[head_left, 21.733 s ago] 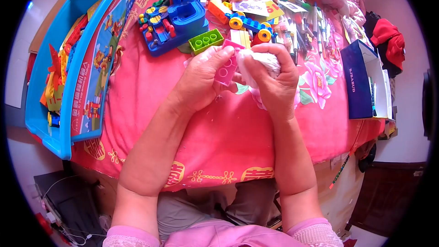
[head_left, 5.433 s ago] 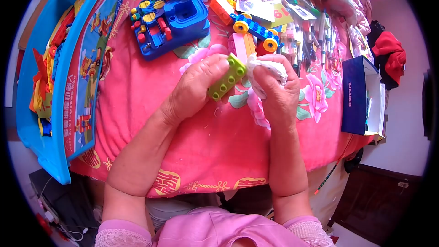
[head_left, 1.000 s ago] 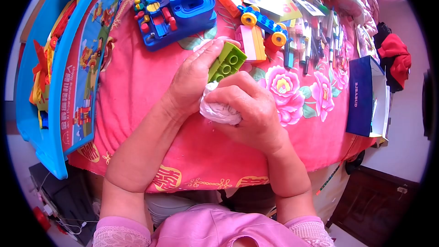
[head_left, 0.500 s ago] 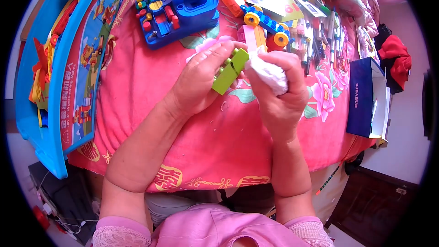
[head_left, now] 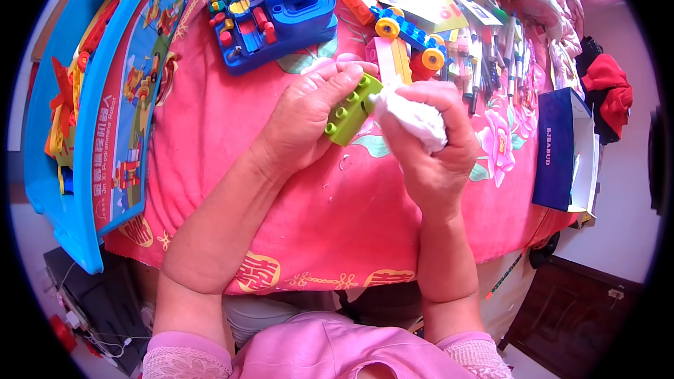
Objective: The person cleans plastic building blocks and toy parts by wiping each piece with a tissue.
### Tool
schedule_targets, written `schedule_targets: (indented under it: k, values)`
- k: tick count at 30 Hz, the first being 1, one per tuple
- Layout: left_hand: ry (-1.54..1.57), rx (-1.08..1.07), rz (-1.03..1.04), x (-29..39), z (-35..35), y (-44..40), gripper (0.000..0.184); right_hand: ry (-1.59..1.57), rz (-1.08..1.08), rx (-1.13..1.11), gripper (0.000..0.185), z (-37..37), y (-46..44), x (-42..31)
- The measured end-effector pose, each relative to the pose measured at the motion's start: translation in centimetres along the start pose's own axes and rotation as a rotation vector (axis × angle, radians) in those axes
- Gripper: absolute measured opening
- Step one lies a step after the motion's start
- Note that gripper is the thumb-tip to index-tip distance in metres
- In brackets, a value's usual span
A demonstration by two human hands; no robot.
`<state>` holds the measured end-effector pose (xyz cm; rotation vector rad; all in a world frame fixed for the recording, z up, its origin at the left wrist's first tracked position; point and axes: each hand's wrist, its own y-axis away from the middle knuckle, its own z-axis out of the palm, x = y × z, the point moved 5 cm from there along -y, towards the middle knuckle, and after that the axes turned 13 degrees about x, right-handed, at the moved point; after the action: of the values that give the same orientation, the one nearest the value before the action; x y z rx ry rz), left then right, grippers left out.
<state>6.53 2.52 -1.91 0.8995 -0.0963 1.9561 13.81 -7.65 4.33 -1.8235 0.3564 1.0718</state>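
A green toy building block (head_left: pixel 351 114) with round studs on top is gripped in my left hand (head_left: pixel 302 116), tilted over the middle of the table. A dark mark shows on its side near the upper right end. My right hand (head_left: pixel 439 154) is closed around a crumpled white cloth or tissue (head_left: pixel 418 119). One end of the white wad meets the block close to the mark. Part of the block lies hidden behind my left fingers.
Toward the back stand a blue toy base (head_left: pixel 281 28), blue block cars with yellow wheels (head_left: pixel 407 35) and many pens (head_left: pixel 495 56). A blue bin (head_left: pixel 77 221) of toys is at left, a dark blue box (head_left: pixel 554 151) at right. A red floral cloth (head_left: pixel 337 224) covers the table.
The green block has turned in my left hand, so its studded top shows more. My right hand with the white wad has shifted slightly to the right.
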Motion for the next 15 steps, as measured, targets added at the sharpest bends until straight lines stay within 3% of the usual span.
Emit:
schedule_targets:
  k: [4,6,9,11,14,15]
  values:
    - [-0.011,-0.037,0.016,-0.2,0.0,0.0,0.026,0.090,-0.129,-0.032,0.035,0.7,0.0,-0.2]
    - [-0.021,-0.052,0.047,0.0,-0.2,-0.1,0.028,0.102,-0.135,-0.228,0.039,1.6,0.6,-0.9]
    - [-0.160,0.105,0.036,0.5,-0.6,0.2,0.028,0.029,-0.080,-0.546,0.036,2.9,1.9,-1.3]
    - [-0.113,0.059,0.033,0.3,-0.4,0.0,0.029,-0.070,-0.049,-0.458,0.032,2.3,1.2,-1.8]
    - [-0.034,-0.029,0.016,-0.1,-0.7,-0.5,0.031,-0.187,-0.040,-0.148,0.029,0.1,-0.1,-0.8]
    - [-0.051,-0.042,-0.003,0.1,-0.7,-0.3,0.032,-0.222,0.175,-0.033,0.024,-0.6,-0.2,-0.3]
